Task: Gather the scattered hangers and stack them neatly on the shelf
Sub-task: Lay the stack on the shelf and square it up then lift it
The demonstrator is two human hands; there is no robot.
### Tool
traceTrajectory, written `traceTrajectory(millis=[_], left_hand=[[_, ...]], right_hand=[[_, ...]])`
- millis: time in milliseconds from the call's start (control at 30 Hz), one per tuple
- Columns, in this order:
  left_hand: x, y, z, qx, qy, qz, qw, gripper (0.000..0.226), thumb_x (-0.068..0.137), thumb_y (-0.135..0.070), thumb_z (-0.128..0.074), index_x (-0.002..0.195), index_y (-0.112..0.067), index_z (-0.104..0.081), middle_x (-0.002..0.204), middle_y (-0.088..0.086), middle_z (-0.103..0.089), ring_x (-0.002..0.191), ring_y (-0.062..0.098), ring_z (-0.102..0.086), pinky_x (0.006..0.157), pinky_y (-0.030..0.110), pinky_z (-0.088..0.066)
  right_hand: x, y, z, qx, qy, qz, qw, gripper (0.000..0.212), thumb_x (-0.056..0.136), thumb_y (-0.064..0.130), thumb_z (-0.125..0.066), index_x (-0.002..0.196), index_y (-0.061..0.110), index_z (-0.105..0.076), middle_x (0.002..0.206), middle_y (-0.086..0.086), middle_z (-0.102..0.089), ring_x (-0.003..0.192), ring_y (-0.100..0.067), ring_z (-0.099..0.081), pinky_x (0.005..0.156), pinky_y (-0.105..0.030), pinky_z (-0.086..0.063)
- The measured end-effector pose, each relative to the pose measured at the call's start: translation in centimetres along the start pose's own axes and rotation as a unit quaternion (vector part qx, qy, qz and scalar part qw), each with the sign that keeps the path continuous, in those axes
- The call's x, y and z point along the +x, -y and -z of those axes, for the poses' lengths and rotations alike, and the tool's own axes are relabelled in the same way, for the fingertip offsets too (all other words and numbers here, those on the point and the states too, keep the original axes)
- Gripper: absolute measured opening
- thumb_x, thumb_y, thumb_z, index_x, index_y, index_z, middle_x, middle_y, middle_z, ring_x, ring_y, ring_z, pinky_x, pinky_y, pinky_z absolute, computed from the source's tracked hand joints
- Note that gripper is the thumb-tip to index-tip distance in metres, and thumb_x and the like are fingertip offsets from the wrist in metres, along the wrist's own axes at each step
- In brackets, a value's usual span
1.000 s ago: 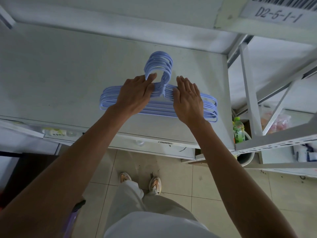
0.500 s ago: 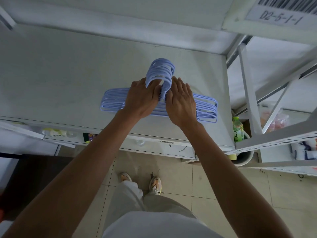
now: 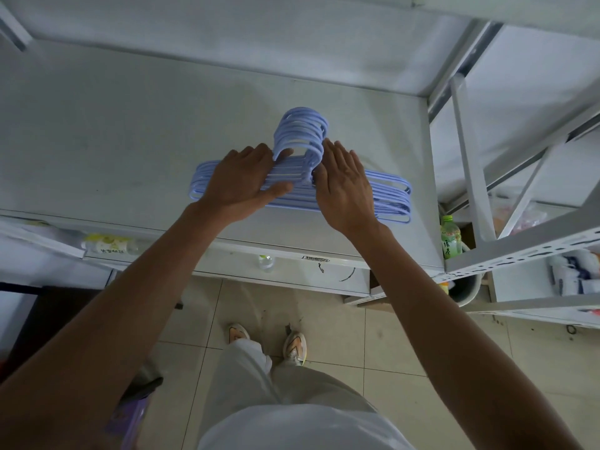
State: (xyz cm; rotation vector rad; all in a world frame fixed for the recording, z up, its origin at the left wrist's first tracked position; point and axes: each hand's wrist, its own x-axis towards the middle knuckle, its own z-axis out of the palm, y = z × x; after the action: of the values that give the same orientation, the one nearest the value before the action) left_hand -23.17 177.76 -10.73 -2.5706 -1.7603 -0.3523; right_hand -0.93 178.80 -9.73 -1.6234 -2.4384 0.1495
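Note:
A stack of several light-blue plastic hangers lies flat on the white shelf, near its front right. Their hooks are bunched together and point toward the back. My left hand rests flat on the left half of the stack, fingers spread, fingertips at the base of the hooks. Flat on the right half lies my right hand, its fingers straight along the right side of the hook necks. Neither hand grips anything. The middle of the stack is hidden under my hands.
A metal rack upright and slanted braces stand just right of the shelf. Below are a green tea bottle, a grey bin and a bottle lying on a lower shelf. Tiled floor and my feet are underneath.
My hands, bunched tight around the hook necks half a second ago, have flattened and spread slightly apart on the stack. The hangers sit in nearly the same spot.

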Motion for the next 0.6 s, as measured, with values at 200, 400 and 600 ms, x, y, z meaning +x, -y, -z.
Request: traceTrajectory(millis=[200,400,600], left_hand=[[0.4,0.4,-0.3,-0.002,-0.023,0.009,1.000,0.068,0.098,-0.069,-0.033,0.143,-0.023,-0.054,0.114,0.010,-0.068,0.102,0.035,-0.064,0.084,0.045,-0.045],[1.4,0.6,0.3,-0.067,0.003,-0.004,0.998,0.065,0.101,-0.059,-0.046,0.145,-0.012,-0.051,0.125,0.016,-0.065,0.111,0.037,-0.063,0.092,0.045,-0.045],[-0.7,3.6,-0.1,-0.087,-0.053,0.043,0.994,0.064,0.087,-0.071,-0.049,0.105,-0.012,-0.065,0.092,0.011,-0.072,0.083,0.034,-0.069,0.071,0.037,-0.049]], right_hand=[[-1.1,-5.1,-0.9,-0.003,-0.090,0.067,0.994,0.067,0.102,0.067,-0.027,0.146,0.020,-0.049,0.125,-0.002,-0.061,0.113,-0.026,-0.057,0.098,-0.041,-0.044],[0.4,-4.9,-1.3,-0.027,-0.131,0.039,0.990,0.068,0.099,0.074,-0.031,0.119,0.015,-0.059,0.103,-0.003,-0.065,0.092,-0.028,-0.062,0.082,-0.041,-0.043],[0.1,-5.2,-1.6,-0.015,-0.149,0.063,0.987,0.070,0.099,0.073,-0.032,0.105,0.010,-0.061,0.088,-0.005,-0.065,0.079,-0.030,-0.063,0.073,-0.038,-0.042]])
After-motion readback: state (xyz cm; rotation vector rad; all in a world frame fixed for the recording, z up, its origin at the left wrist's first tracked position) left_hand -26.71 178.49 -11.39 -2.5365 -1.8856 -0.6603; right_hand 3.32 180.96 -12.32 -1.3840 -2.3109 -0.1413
